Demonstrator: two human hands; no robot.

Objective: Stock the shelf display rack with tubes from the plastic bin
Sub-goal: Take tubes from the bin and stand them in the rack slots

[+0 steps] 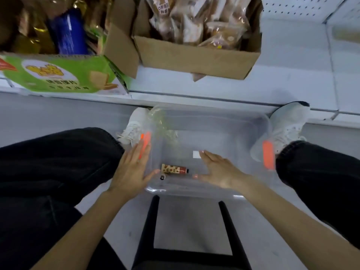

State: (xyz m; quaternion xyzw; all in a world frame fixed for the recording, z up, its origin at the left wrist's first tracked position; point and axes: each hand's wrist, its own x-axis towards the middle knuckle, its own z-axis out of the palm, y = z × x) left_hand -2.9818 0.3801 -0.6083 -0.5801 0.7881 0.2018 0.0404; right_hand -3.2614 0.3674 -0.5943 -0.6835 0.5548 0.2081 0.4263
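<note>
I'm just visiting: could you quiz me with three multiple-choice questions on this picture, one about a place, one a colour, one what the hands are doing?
1. Where does the patterned tube lie? A) on the shelf B) in the clear bin C) in the cardboard box
2. What colour are the bin's latches? A) blue B) orange C) green
3. How are the left hand and right hand? A) both open B) left grips the tube C) right grips the tube
Answers: B, it lies on the bin's floor between the hands; B, both latches show orange; A, all fingers are straight, holding nothing.
</note>
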